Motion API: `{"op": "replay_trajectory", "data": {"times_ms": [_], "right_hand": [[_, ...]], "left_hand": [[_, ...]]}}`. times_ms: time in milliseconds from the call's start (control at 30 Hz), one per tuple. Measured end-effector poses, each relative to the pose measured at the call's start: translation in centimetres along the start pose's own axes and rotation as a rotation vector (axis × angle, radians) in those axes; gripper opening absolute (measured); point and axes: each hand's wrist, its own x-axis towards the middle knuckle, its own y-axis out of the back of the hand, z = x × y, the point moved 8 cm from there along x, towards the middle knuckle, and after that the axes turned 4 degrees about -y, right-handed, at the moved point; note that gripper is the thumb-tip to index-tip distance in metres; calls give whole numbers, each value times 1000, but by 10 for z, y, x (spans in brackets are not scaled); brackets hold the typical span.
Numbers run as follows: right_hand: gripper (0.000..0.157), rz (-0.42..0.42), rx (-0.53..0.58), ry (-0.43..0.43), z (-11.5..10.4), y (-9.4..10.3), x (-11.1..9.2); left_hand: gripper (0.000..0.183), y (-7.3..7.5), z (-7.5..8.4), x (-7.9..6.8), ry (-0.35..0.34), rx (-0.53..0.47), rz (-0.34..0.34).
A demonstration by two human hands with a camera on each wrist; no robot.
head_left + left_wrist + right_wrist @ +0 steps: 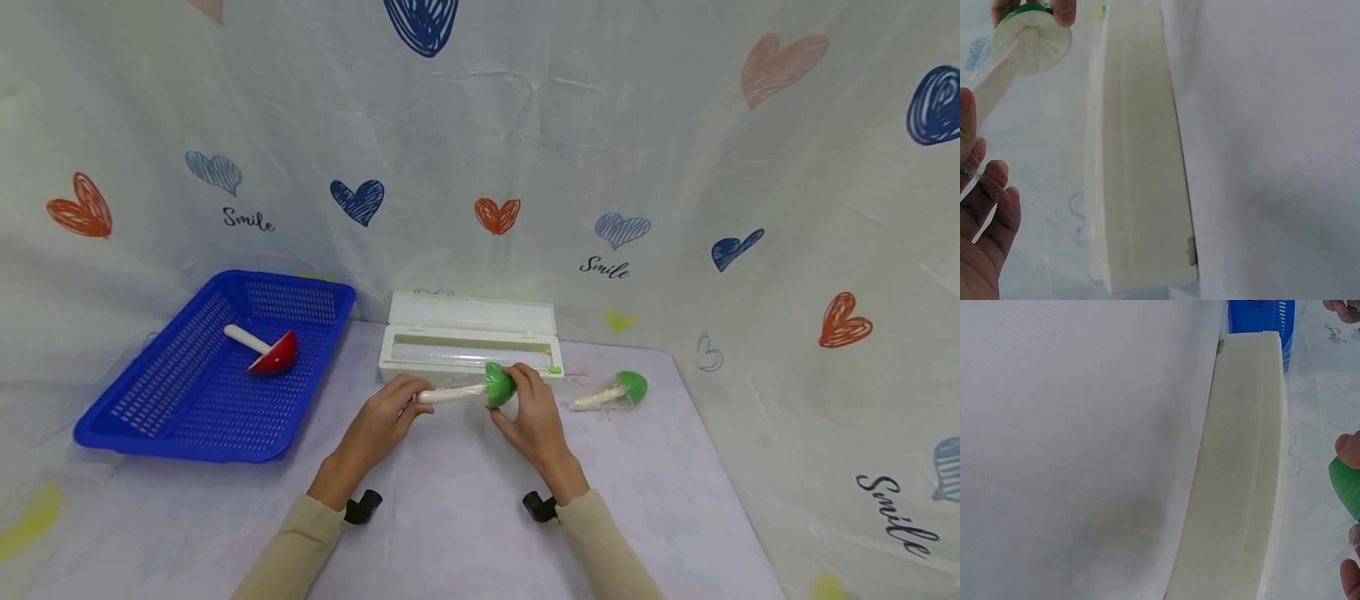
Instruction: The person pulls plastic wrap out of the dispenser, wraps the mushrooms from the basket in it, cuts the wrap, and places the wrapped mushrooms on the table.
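Held level above the table is a toy mushroom (459, 393) with a green cap and a white stem, clear plastic film around it. My right hand (538, 423) grips the green cap (1344, 487) between thumb and fingers. At the stem's far end, my left hand (381, 423) pinches the stem tip and film; in the left wrist view, film stretches across its fingers (1007, 209). Just behind the hands stands a white film dispenser (472, 342), its lid raised and a roll inside. A second green-capped mushroom (630, 387), wrapped in film, lies right of my right hand.
On the left sits a blue perforated basket (202, 446) holding a red-capped mushroom (276, 354). A curtain (450, 125) printed with hearts hangs behind and beside the table (465, 533). Black wrist cameras (363, 507) jut inward from both wrists.
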Motion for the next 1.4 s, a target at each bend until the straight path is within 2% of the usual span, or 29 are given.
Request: {"op": "replay_trajectory", "data": {"times_ms": [500,700,1133,1400], "right_hand": [[71,57,41,13,-3,24,3],[70,80,68,21,-3,31,3],[68,75,59,16,-7,46,6],[68,107,74,38,-11,59,10]], "left_hand": [[36,8,14,13,-46,19,43],[35,12,20,18,-62,11,45],[30,20,32,27,-90,4,44],[30,25,40,32,-102,-19,52]]}}
